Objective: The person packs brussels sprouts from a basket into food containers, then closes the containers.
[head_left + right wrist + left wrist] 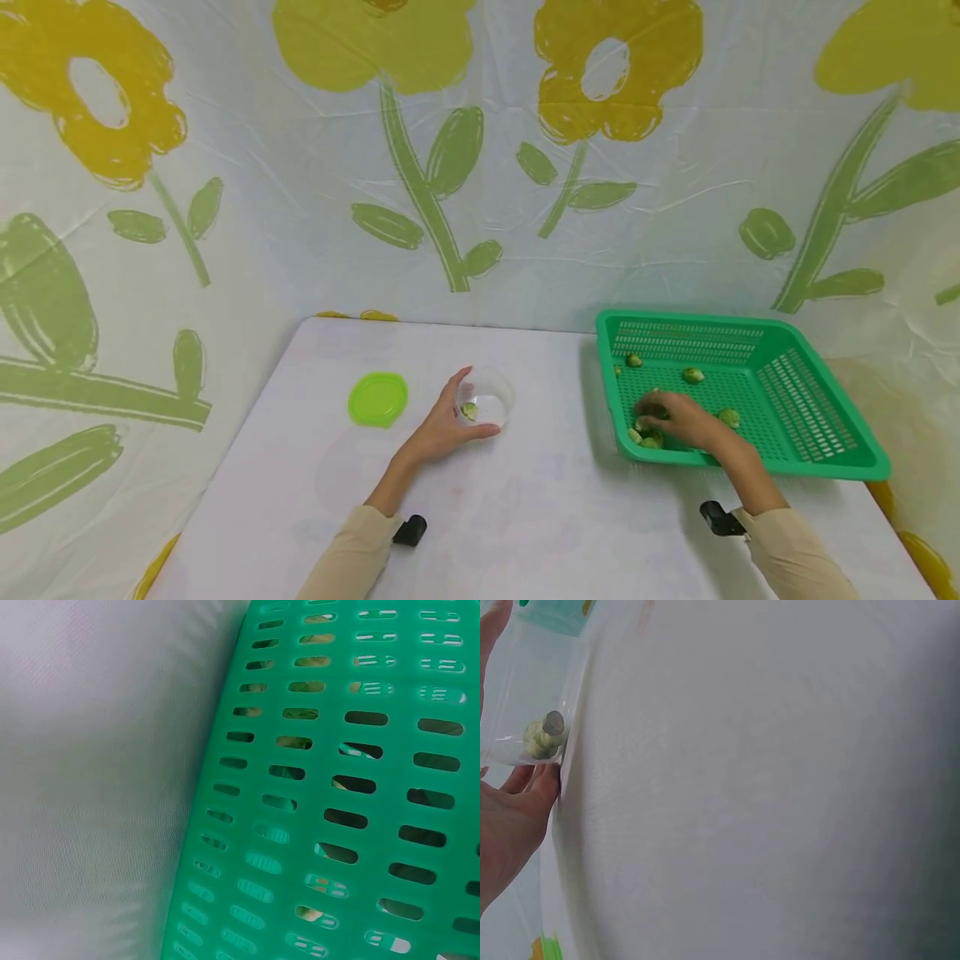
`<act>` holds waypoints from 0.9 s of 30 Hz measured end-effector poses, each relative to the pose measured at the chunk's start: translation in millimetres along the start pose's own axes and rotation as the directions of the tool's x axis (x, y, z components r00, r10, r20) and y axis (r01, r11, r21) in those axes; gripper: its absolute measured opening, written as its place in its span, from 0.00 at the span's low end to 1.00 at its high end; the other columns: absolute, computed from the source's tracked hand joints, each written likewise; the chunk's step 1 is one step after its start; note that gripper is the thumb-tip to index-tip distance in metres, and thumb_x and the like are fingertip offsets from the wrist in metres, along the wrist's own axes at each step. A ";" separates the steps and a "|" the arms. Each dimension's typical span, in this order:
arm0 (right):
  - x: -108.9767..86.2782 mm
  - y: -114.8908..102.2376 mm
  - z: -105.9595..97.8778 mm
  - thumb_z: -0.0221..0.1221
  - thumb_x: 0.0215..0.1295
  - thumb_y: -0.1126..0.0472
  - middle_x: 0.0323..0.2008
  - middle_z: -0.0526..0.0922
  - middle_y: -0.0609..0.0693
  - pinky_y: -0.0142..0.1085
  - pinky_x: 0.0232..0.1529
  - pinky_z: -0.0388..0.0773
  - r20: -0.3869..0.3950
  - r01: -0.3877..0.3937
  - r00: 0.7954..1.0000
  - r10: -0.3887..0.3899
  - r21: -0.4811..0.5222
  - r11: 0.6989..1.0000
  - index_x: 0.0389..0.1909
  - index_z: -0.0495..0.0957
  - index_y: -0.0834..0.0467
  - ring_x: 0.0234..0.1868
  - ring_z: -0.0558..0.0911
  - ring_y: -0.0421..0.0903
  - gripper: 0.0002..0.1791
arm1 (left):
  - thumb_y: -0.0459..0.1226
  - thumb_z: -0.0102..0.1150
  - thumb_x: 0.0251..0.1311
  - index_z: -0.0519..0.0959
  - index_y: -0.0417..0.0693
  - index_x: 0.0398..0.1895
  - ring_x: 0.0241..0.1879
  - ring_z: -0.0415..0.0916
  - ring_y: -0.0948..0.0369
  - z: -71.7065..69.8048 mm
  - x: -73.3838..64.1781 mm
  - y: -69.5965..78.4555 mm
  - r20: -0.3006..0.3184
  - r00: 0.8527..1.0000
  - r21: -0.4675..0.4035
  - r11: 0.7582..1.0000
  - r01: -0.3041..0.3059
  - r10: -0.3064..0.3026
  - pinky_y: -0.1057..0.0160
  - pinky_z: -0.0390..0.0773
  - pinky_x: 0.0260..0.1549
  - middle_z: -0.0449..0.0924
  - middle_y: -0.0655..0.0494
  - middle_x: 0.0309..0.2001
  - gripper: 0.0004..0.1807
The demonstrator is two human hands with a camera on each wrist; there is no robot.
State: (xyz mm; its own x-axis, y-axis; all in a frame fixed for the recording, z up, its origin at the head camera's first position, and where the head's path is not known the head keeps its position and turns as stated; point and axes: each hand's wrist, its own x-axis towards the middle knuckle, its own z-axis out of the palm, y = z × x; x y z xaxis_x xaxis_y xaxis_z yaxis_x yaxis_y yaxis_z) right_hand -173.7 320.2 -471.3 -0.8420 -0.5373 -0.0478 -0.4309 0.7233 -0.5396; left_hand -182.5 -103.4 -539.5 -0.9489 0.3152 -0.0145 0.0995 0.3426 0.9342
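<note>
My left hand [442, 427] grips a clear round plastic container [491, 410] on the table, thumb on the near side and fingers round the left side. Inside lies one Brussels sprout [543, 736], its cut stem visible in the left wrist view. My right hand [681, 418] reaches into a green plastic basket [817, 442], fingers bent down over several Brussels sprouts [651, 440] in its near left corner. I cannot tell whether the fingertips hold one. In the right wrist view, the slotted basket wall [300, 825] hides that hand.
A bright green lid [377, 400] lies left of the container. Other sprouts [693, 375] are scattered on the basket floor. The basket's raised near rim runs under my right forearm. A flower-printed sheet [510, 275] hangs behind the white table [525, 517].
</note>
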 end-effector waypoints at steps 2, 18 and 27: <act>-0.4 0.4 0.0 0.64 0.70 0.67 0.39 0.85 0.54 0.41 0.39 0.82 0.014 -0.010 1.000 0.010 0.009 1.000 0.45 0.83 0.67 0.40 0.85 0.52 0.08 | 0.51 0.82 0.49 0.48 0.63 0.83 0.78 0.51 0.50 0.4 -0.7 0.3 -0.004 1.000 -0.003 1.000 0.000 0.000 0.41 0.53 0.73 0.55 0.44 0.78 0.63; -0.9 -7.8 -0.4 0.66 0.66 0.71 0.40 0.86 0.57 0.45 0.42 0.84 -0.139 0.045 0.989 -0.042 0.021 0.999 0.44 0.83 0.68 0.40 0.85 0.54 0.08 | 0.51 0.81 0.51 0.48 0.64 0.83 0.78 0.51 0.50 0.8 -2.2 0.3 0.007 1.000 0.003 1.000 -0.006 0.006 0.40 0.54 0.73 0.54 0.44 0.79 0.62; 3.2 -15.6 -0.9 0.65 0.65 0.75 0.43 0.83 0.62 0.50 0.44 0.84 -0.308 0.048 0.951 -0.038 0.024 0.999 0.47 0.82 0.70 0.43 0.83 0.61 0.11 | 0.55 0.81 0.49 0.48 0.64 0.83 0.78 0.51 0.51 -1.6 -1.4 -1.1 0.009 1.000 0.018 1.000 -0.011 0.011 0.40 0.55 0.72 0.52 0.46 0.80 0.63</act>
State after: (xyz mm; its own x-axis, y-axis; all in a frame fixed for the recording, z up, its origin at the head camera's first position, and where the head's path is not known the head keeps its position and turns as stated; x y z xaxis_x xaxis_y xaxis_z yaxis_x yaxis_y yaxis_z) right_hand -170.0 307.6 -462.3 -0.8841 -0.4044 0.2341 -0.4625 0.6860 -0.5617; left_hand -181.7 -105.7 -539.9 -0.9451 0.3266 -0.0075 0.1153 0.3550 0.9277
